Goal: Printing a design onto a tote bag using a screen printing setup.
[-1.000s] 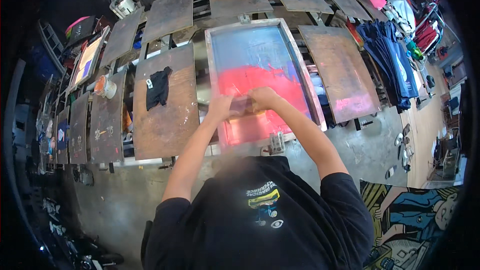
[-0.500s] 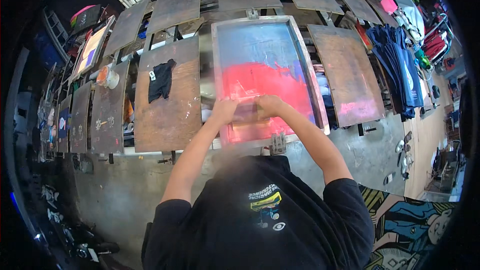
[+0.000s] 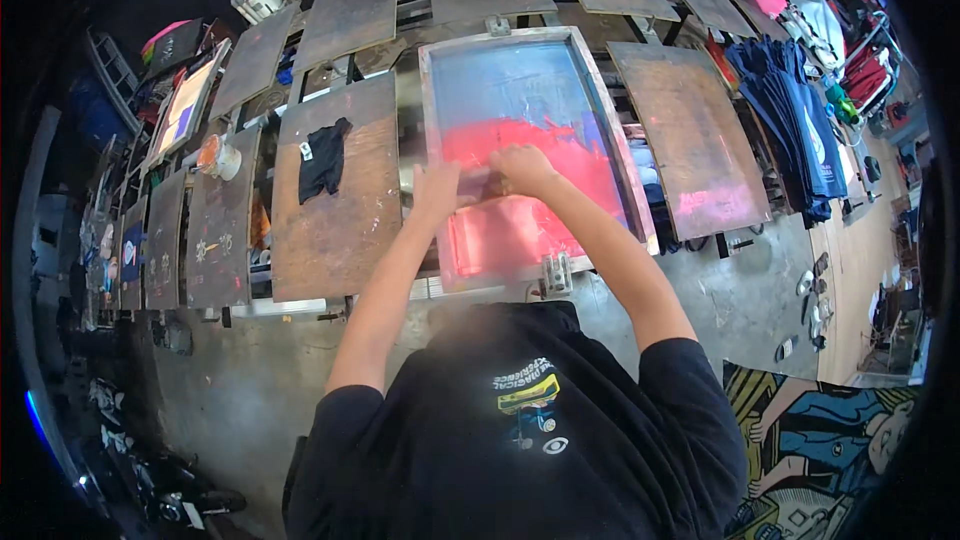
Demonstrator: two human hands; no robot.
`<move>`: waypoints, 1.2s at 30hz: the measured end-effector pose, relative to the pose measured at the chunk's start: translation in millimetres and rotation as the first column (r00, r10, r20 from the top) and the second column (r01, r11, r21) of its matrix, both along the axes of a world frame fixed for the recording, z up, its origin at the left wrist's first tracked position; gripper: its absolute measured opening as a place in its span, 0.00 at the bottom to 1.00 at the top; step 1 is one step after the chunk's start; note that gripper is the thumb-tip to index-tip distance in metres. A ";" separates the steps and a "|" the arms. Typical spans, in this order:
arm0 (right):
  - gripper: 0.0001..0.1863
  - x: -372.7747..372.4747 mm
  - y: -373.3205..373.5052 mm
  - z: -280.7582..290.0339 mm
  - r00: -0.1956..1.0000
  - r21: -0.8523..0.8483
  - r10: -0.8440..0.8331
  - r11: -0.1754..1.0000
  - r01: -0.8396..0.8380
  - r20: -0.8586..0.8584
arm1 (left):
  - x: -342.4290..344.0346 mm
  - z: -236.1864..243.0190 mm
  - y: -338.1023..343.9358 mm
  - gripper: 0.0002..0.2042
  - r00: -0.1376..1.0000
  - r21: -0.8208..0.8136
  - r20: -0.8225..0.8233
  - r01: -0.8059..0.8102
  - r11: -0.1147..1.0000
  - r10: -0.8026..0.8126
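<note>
In front of me lies a screen-printing frame (image 3: 500,39) with blue mesh in its far part and red ink (image 3: 520,230) over its near part. A squeegee (image 3: 481,183), slightly blurred, stands on the inked mesh around the middle. My left hand (image 3: 437,188) is closed around its left end, and my right hand (image 3: 522,168) grips it farther right. Both arms reach forward over the frame. A metal hinge clamp (image 3: 557,274) sits at the frame's near edge. What lies beneath the screen is hidden.
Wooden print boards stand in rows around the frame. A small black garment (image 3: 322,160) lies on the left board (image 3: 340,250). Left of it is an ink-stained white bucket (image 3: 219,157). Dark blue fabric pieces (image 3: 790,120) hang beyond the right board (image 3: 690,140).
Both hands and the squeegee have moved away from me, up the screen. More of the red inked mesh now shows on the near side of the squeegee.
</note>
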State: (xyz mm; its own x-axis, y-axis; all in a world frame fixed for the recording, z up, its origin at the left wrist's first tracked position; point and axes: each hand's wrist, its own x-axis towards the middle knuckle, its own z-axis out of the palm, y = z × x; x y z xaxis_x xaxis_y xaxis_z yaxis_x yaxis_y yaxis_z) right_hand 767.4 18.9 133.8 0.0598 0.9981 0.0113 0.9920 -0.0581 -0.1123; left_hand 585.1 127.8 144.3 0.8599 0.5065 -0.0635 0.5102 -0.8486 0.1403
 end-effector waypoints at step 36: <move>0.26 5.4 -8.8 -12.1 0.991 -0.074 0.045 0.996 -0.054 -0.122 | -7.9 -19.3 1.0 0.30 0.998 -0.111 0.058 0.036 0.993 -0.030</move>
State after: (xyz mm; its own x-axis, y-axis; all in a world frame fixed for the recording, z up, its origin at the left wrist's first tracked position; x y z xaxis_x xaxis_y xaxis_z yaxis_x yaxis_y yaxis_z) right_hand 772.8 10.1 121.7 0.0063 0.9975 -0.0698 0.9734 -0.0221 -0.2282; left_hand 577.1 128.8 125.0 0.8797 0.4704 -0.0695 0.4710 -0.8419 0.2634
